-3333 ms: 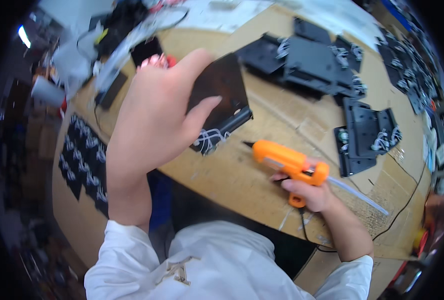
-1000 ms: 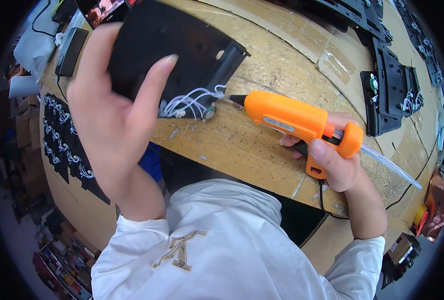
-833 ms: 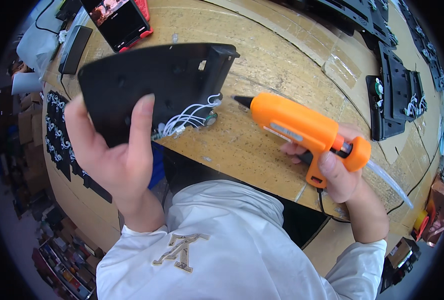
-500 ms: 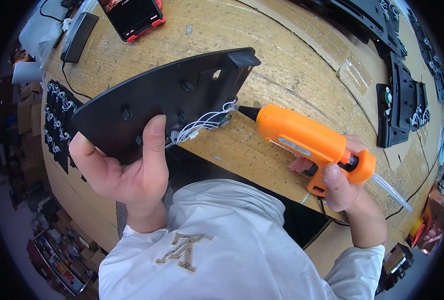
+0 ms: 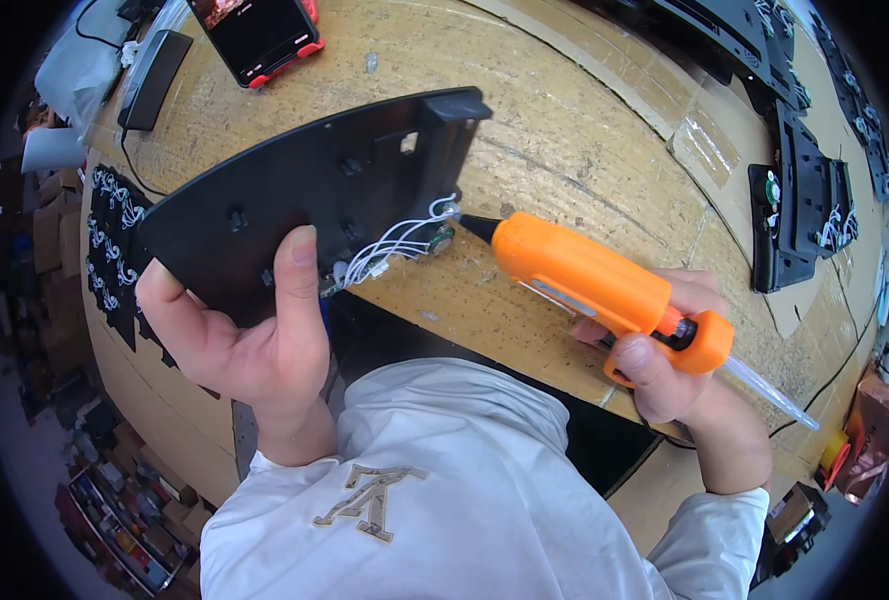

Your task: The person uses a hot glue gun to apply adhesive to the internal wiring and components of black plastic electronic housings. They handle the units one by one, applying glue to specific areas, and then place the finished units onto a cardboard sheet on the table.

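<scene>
My left hand point(image 5: 255, 345) grips the lower left edge of a black plastic panel point(image 5: 295, 190), thumb on its inner face, and holds it tilted above the table. White wires point(image 5: 390, 250) run along the panel's lower right edge, by a small round green-rimmed part point(image 5: 442, 240). In my right hand point(image 5: 665, 375) is an orange hot glue gun point(image 5: 585, 275), my fingers wrapped round its handle. The gun's black nozzle point(image 5: 477, 228) points left, its tip at the wires near the panel's right edge. A clear glue stick point(image 5: 777, 395) sticks out of its back.
A phone in a red-and-black case point(image 5: 255, 40) lies at the far left of the wooden table point(image 5: 555, 130), beside a black oblong device point(image 5: 158, 80). Black parts with white wires point(image 5: 115, 240) lie at left. More black panels point(image 5: 800, 190) sit on cardboard at right.
The panel and the glue gun have shifted a little to the left together. The gun has rolled slightly in my right hand, while its nozzle stays at the wires.
</scene>
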Available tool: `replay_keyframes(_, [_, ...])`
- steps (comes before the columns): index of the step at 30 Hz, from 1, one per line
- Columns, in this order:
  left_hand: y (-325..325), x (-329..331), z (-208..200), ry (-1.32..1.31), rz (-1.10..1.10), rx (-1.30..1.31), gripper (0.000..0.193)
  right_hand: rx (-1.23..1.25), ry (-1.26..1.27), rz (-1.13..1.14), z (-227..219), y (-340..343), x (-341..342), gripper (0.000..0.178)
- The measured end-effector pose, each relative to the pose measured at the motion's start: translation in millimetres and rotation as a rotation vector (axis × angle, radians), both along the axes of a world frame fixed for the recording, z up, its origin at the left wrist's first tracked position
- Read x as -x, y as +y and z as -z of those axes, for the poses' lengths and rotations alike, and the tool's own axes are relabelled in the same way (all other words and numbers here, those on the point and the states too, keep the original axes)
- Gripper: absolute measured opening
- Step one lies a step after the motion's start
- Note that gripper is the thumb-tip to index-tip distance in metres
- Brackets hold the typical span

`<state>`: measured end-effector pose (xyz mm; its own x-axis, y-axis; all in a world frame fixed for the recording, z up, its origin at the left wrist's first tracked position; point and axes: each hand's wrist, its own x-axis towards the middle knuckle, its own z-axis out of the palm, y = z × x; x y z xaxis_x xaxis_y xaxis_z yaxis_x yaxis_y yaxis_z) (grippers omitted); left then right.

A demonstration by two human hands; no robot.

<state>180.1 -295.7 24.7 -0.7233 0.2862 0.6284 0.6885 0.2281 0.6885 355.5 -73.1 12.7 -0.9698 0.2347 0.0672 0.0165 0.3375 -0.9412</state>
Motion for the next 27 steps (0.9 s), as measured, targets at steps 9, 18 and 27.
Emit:
replay_keyframes(9, [-3.8,8.7,4.7,-0.01,0.04,0.001,0.034,0.093,0.075,0.072,12.7,-5.6,-1.8,0.034])
replay_keyframes(18, [-18.3,12.9,19.8,-0.223,0.058,-0.084,0.032,0.054,0.052,0.069,8.6,-7.9,2.6,0.034])
replay_keyframes(27, [-10.9,9.1,25.1,-0.353,0.039,-0.141,0.031,0.053,0.049,0.045,8.8,-7.7,1.5,0.034])
